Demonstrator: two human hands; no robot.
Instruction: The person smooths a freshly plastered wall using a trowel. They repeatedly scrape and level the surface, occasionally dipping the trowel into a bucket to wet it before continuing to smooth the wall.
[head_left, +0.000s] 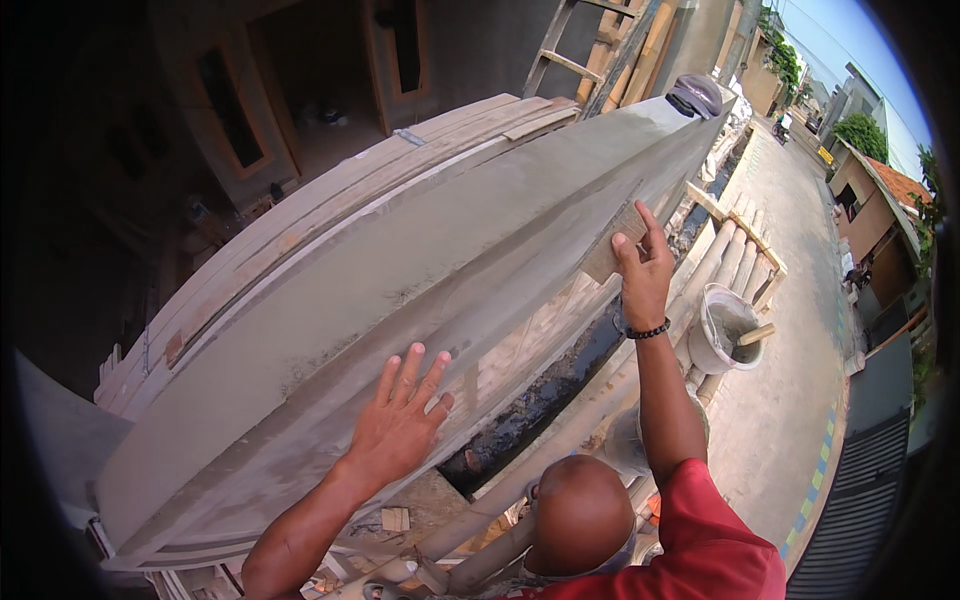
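Bare head [582, 515] nearest at six o'clock, the right hand [648, 278] pinches a flat block [602, 262], long axis toward one, by the grey beam's [420, 270] edge, two o'clock from the spread left hand [395, 432].

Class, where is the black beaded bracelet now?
In the head view, the black beaded bracelet is on the wrist of the right hand, left of the white bucket.

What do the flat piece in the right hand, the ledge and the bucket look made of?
Flat piece: probably wood, brown and matte with a rough-looking face.
Ledge: likely cement render, dull grey, mostly smooth with coarse patches.
Bucket: seemingly plastic, off-white, with grey smears.
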